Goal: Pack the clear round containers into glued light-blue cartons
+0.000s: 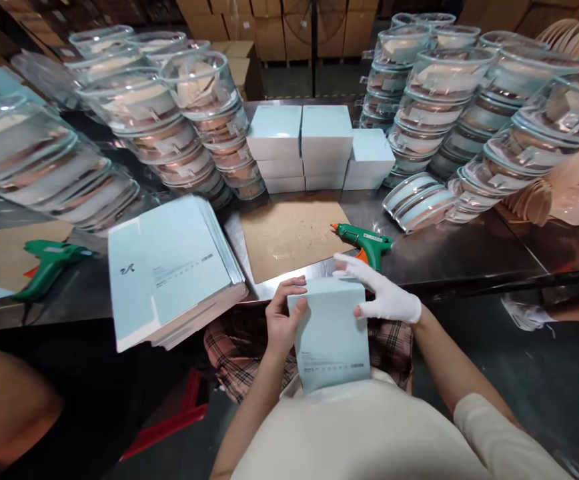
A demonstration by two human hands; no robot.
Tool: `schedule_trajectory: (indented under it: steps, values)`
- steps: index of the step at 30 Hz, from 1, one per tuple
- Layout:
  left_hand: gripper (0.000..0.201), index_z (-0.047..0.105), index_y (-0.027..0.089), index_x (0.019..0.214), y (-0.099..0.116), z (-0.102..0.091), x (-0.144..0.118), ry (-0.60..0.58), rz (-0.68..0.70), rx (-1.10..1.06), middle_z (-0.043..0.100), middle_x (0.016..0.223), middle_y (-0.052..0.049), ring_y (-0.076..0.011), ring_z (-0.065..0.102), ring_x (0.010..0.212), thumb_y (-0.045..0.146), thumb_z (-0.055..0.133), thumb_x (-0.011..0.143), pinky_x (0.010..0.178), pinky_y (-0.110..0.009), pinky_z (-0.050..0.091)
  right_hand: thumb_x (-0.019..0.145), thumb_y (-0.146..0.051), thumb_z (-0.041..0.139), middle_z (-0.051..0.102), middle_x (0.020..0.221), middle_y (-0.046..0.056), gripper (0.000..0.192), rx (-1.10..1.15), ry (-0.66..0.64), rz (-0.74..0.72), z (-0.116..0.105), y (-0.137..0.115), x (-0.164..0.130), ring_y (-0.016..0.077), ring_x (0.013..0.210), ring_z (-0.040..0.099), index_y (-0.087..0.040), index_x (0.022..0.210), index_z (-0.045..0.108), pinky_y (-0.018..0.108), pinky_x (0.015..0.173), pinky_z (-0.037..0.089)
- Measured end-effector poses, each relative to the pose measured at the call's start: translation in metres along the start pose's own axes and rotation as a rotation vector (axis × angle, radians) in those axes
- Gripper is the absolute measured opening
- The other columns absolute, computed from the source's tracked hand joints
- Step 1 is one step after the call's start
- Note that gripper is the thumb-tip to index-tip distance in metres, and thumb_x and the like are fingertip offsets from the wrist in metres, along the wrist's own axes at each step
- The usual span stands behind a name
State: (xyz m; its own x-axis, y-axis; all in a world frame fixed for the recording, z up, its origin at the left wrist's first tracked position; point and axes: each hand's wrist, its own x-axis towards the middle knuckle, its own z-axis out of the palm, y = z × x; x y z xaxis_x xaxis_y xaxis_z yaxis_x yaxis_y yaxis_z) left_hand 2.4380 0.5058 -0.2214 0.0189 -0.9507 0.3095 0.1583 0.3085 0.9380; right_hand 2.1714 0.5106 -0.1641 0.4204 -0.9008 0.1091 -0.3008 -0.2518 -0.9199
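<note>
A light blue cardboard box (332,333) rests upright against my lap and torso, its printed lines near the bottom. My left hand (285,313), bare, grips its upper left side with the thumb on the front face. At the upper right edge is my right hand (382,293) in a white glove with bare fingertips; its thumb presses the face and the other fingers reach past the far edge. Just beyond the box, a green glue gun (372,243) with an orange nozzle and trigger lies on the table. A brown cardboard sheet (289,233) lies beside it.
Flat light blue printed sheets (164,267) are stacked at left, overhanging the table edge. White-sided blue boxes (324,133) stand at the back. Clear round containers (184,127) tower on both sides. Another green glue gun (52,263) lies far left, near a co-worker's arm (9,407).
</note>
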Motion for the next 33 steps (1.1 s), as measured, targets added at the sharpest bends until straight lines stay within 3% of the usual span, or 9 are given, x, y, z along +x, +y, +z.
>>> schedule_trajectory:
  steps: [3, 7, 13, 18, 22, 25, 27, 30, 33]
  values:
    - [0.023, 0.074, 0.021, 0.096, 0.009, -0.014, 0.005, 0.198, 0.086, 0.071, 0.074, 0.110, -0.007, -0.0252, 0.073, 0.114, 0.043, 0.076, 0.095, 0.107, -0.044, 0.054, 0.077, -0.093, 0.065, 0.072, 0.112, 0.013, 0.081, 0.245, 0.162, 0.328, 0.009, 0.012, -0.041, 0.0230, 0.093, 0.070, -0.021, 0.115, 0.074, 0.038, 0.083, 0.060]
    - [0.022, 0.070, 0.022, 0.097, 0.017, -0.018, 0.011, 0.334, 0.208, 0.079, 0.073, 0.112, -0.006, -0.0269, 0.072, 0.119, 0.042, 0.077, 0.095, 0.108, -0.046, 0.053, 0.067, -0.079, 0.086, 0.072, 0.085, 0.007, 0.071, 0.388, -0.159, 0.586, 0.028, 0.017, -0.074, 0.0187, 0.072, 0.066, -0.015, 0.094, 0.074, 0.031, 0.066, 0.056]
    - [0.033, 0.059, 0.029, 0.108, 0.008, 0.012, 0.014, 0.620, 0.176, -0.278, 0.070, 0.125, 0.000, -0.0184, 0.070, 0.119, 0.055, 0.075, 0.095, 0.104, -0.034, 0.055, 0.078, -0.074, 0.082, 0.077, 0.091, 0.007, 0.067, 0.406, 0.530, 0.407, 0.032, -0.019, -0.044, 0.0225, 0.082, 0.071, -0.020, 0.116, 0.073, 0.036, 0.081, 0.061]
    - [0.040, 0.057, 0.024, 0.106, -0.006, 0.006, 0.004, 0.426, 0.127, 0.015, 0.064, 0.138, -0.009, -0.0255, 0.062, 0.136, 0.053, 0.080, 0.090, 0.112, -0.041, 0.053, 0.088, -0.056, 0.082, 0.079, 0.119, 0.008, 0.050, -0.008, 0.833, 0.115, 0.010, -0.058, -0.030, 0.0215, 0.101, 0.075, -0.024, 0.125, 0.074, 0.031, 0.089, 0.060]
    - [0.090, 0.050, 0.025, 0.136, 0.012, -0.001, 0.013, 0.180, 0.566, 0.549, 0.054, 0.153, -0.018, -0.0449, 0.037, 0.158, 0.049, 0.100, 0.065, 0.127, -0.075, 0.021, 0.104, -0.038, 0.061, 0.080, 0.089, 0.003, 0.031, -0.588, 0.297, -0.162, 0.004, -0.091, -0.012, 0.0161, 0.076, 0.073, -0.027, 0.128, 0.077, 0.026, 0.076, 0.057]
    - [0.090, 0.048, 0.026, 0.149, 0.025, -0.003, 0.025, -0.186, 0.565, 0.713, 0.056, 0.154, -0.020, -0.0482, 0.035, 0.158, 0.046, 0.094, 0.075, 0.126, -0.081, -0.003, 0.108, -0.044, 0.050, 0.079, 0.087, 0.003, 0.042, -0.730, -0.051, -0.326, -0.001, -0.101, 0.009, 0.0176, 0.081, 0.074, -0.032, 0.144, 0.068, 0.026, 0.081, 0.058]
    - [0.073, 0.056, 0.025, 0.144, 0.018, -0.008, 0.026, -0.261, 0.446, 0.665, 0.066, 0.142, -0.018, -0.0439, 0.053, 0.146, 0.042, 0.088, 0.080, 0.130, -0.076, 0.006, 0.107, -0.051, 0.053, 0.080, 0.103, 0.005, 0.051, -0.683, -0.025, -0.333, -0.026, -0.091, 0.020, 0.0193, 0.094, 0.076, -0.030, 0.153, 0.060, 0.029, 0.090, 0.058]
    - [0.075, 0.062, 0.021, 0.133, -0.018, -0.017, 0.016, 0.121, 0.212, 0.466, 0.072, 0.124, -0.014, -0.0383, 0.068, 0.125, 0.047, 0.093, 0.070, 0.123, -0.067, 0.040, 0.110, -0.046, 0.048, 0.076, 0.127, 0.010, 0.052, -0.797, 0.371, -0.083, -0.104, -0.055, 0.022, 0.0227, 0.113, 0.073, -0.021, 0.154, 0.057, 0.037, 0.104, 0.056]
    - [0.069, 0.064, 0.018, 0.117, -0.059, -0.017, 0.006, 0.357, 0.060, 0.328, 0.074, 0.103, -0.012, -0.0389, 0.071, 0.109, 0.058, 0.091, 0.067, 0.105, -0.067, 0.056, 0.101, -0.040, 0.062, 0.066, 0.144, 0.024, 0.053, -1.013, 0.474, 0.104, -0.186, -0.008, 0.013, 0.0360, 0.133, 0.062, -0.006, 0.142, 0.066, 0.056, 0.118, 0.046]
